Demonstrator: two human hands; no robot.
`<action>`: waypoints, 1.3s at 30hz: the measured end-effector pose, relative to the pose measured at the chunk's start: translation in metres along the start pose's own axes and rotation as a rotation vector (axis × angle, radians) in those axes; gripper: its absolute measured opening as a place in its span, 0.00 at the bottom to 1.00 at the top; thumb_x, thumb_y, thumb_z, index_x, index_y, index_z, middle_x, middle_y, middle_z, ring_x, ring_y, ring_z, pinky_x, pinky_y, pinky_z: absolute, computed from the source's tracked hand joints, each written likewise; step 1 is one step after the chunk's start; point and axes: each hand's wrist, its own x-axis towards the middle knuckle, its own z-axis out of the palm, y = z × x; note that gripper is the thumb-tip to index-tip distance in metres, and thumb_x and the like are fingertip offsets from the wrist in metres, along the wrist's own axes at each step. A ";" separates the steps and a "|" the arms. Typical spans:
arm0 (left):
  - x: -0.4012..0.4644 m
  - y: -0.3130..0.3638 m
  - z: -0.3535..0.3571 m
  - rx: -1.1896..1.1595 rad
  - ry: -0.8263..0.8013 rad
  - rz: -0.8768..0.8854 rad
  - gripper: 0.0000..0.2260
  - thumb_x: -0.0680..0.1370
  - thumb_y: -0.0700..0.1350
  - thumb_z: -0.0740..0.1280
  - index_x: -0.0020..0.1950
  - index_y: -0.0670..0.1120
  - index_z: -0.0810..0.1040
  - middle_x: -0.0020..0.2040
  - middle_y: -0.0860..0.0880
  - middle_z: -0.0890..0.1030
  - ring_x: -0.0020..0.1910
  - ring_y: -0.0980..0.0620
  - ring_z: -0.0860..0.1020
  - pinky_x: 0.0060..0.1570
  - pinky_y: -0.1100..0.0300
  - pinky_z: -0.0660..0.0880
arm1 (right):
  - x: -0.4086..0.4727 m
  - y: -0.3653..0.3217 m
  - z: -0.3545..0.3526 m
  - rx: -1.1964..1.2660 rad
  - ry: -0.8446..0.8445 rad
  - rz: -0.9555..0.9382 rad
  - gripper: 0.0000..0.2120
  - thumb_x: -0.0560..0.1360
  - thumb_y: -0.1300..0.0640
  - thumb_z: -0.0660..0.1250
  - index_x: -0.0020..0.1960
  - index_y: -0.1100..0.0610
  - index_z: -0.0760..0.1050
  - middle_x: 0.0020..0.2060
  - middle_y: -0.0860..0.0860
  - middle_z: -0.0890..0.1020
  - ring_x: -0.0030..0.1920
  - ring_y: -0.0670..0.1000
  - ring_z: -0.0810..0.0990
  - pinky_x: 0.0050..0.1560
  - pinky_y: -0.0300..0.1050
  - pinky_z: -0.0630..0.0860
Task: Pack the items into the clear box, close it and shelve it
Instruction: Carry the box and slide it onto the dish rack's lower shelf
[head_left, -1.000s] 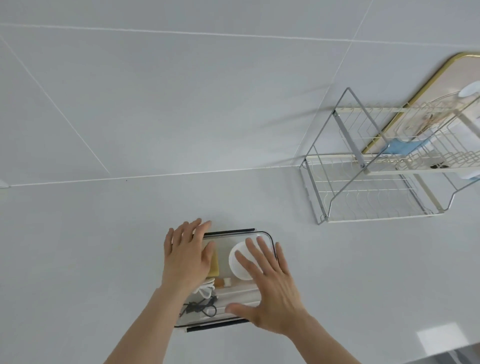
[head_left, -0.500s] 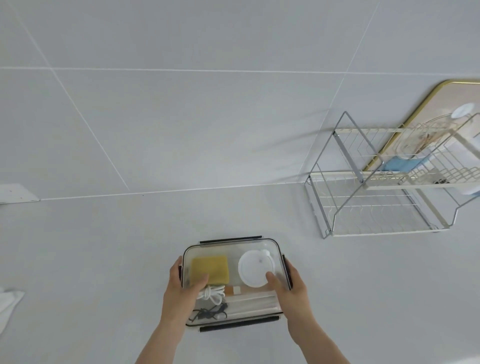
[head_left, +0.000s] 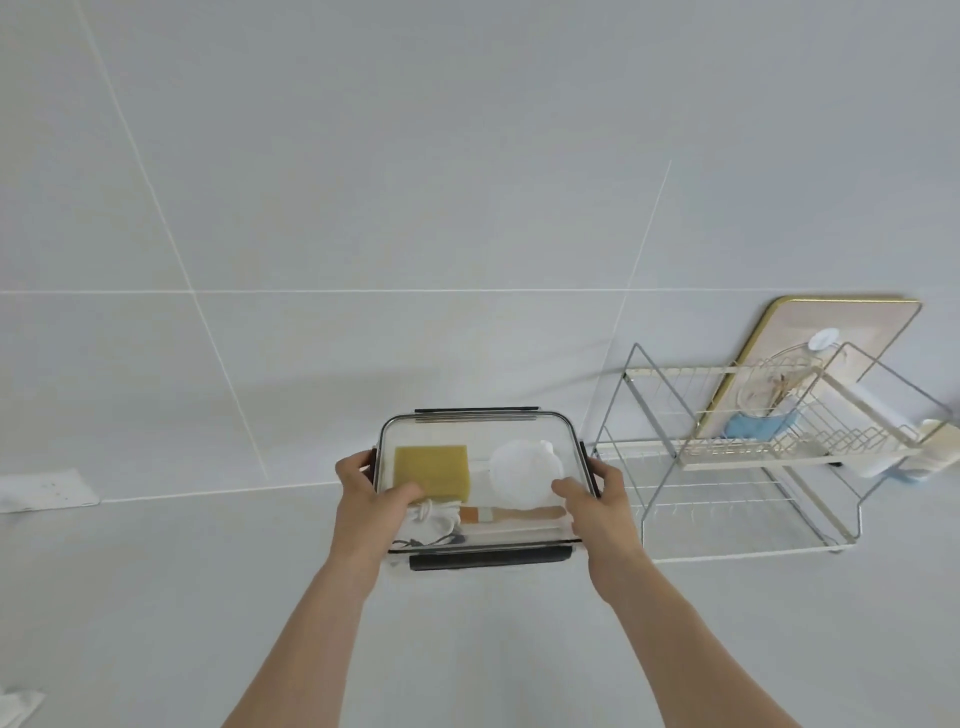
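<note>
Clear box (head_left: 478, 441): lid on, packed with yellow sponge (head_left: 432, 469), white round lid (head_left: 522, 478), brush, cord; I judge it lifted off the counter. Left hand (head_left: 370, 499) and right hand (head_left: 597, 501): my fingers clamp its short sides. Step: shelving. Next: carry level right to wire rack (head_left: 727, 457).

White counter (head_left: 156, 597), plain and matte, meeting a tiled wall. Wire dish rack (head_left: 727, 499) stands on it, right of the right hand (head_left: 597, 509). White cloth (head_left: 18, 706) lies at the near edge, far left of the left hand (head_left: 363, 504). Whether the clear box (head_left: 480, 483) between both hands rests on the counter cannot be determined.
</note>
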 end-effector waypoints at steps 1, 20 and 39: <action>-0.002 0.009 0.000 -0.016 -0.007 0.035 0.30 0.65 0.45 0.71 0.63 0.55 0.63 0.56 0.54 0.77 0.53 0.56 0.76 0.47 0.57 0.70 | -0.001 -0.010 0.000 0.007 0.001 -0.014 0.24 0.74 0.57 0.69 0.66 0.44 0.67 0.62 0.52 0.76 0.62 0.56 0.75 0.61 0.52 0.70; -0.058 -0.012 0.055 -0.060 -0.144 0.128 0.28 0.63 0.45 0.71 0.61 0.61 0.70 0.60 0.55 0.72 0.56 0.55 0.75 0.53 0.52 0.72 | -0.056 0.001 -0.071 -0.008 0.280 0.035 0.19 0.73 0.55 0.69 0.61 0.44 0.70 0.58 0.52 0.77 0.59 0.58 0.76 0.56 0.53 0.71; -0.100 -0.085 0.342 0.209 -0.302 0.041 0.32 0.67 0.50 0.69 0.70 0.52 0.64 0.66 0.50 0.68 0.51 0.60 0.76 0.43 0.57 0.74 | 0.072 0.061 -0.342 -0.054 0.453 0.178 0.21 0.65 0.48 0.67 0.58 0.45 0.76 0.54 0.51 0.82 0.55 0.58 0.80 0.60 0.63 0.76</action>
